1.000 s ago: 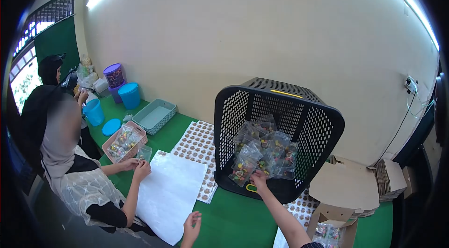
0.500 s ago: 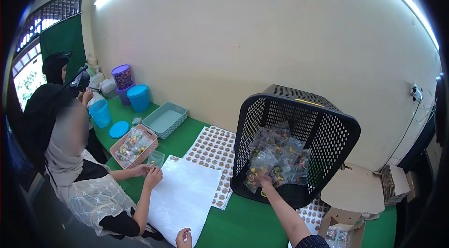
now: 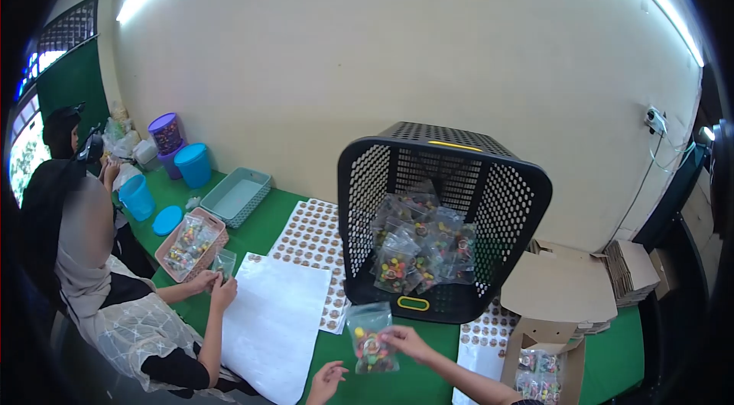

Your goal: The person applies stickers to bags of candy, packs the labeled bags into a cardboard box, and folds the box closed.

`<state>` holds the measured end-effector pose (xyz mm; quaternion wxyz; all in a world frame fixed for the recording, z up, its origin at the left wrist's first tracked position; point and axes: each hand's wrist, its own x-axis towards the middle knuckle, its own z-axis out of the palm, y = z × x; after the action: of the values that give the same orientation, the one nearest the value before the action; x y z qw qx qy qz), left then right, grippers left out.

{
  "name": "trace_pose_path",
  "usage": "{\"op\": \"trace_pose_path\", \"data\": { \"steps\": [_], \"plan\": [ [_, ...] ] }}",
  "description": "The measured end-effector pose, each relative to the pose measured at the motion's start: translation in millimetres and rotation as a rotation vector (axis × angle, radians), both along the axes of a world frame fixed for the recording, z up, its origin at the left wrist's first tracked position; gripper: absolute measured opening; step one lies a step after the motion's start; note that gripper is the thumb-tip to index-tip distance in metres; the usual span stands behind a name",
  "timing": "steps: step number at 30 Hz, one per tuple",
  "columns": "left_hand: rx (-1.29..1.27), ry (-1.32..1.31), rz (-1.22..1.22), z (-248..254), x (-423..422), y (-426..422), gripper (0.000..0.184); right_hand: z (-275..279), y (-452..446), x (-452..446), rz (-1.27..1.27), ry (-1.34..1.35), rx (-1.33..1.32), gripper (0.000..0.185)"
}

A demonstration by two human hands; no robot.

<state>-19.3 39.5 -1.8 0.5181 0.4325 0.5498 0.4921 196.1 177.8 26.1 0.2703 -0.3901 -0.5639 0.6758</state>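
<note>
My right hand (image 3: 407,342) pinches the edge of a clear plastic bag of colourful candies (image 3: 372,344), held up over the green table in front of the black basket. A round sticker shows on the bag. Just left of it, my left hand (image 3: 328,380) is raised with its fingers apart, holding nothing. The black perforated basket (image 3: 447,312) lies tipped on its side, its mouth towards me. Inside it sits a pile of similar candy bags (image 3: 424,241).
A cardboard box (image 3: 572,374) with packed bags stands at the right, near flat cardboard (image 3: 562,283). Sticker sheets (image 3: 306,233) and white paper (image 3: 267,321) cover the left side. A co-worker (image 3: 99,275) handles a bag beside a pink basket (image 3: 218,241).
My right hand has come out of the black basket towards me with a candy bag. My left hand has moved up beside it. The camera view has shifted right.
</note>
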Motion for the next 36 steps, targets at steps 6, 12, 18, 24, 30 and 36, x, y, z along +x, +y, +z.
{"op": "trace_pose_path", "data": {
  "steps": [6,12,18,24,30,36],
  "plan": [
    [-0.164,-0.132,-0.039,46,78,1,0.029,16,-59,40,-0.1,0.164,-0.358,0.035],
    [-0.168,-0.113,-0.04,45,152,-23,0.033,51,-104,116,0.061,-0.036,-0.279,0.043],
    [-0.283,-0.139,-0.096,34,235,-40,0.035,51,-136,204,-0.058,-0.076,-0.317,0.033],
    [-0.231,-0.125,-0.443,39,297,-48,0.041,42,-172,277,-0.331,0.124,-0.451,0.026],
    [-0.167,-0.133,-0.446,65,362,-55,0.043,55,-196,333,-0.481,0.21,-0.456,0.025],
    [-0.165,-0.127,-0.41,81,393,-64,0.044,59,-209,374,-0.358,0.235,-0.379,0.028]
  ]
}}
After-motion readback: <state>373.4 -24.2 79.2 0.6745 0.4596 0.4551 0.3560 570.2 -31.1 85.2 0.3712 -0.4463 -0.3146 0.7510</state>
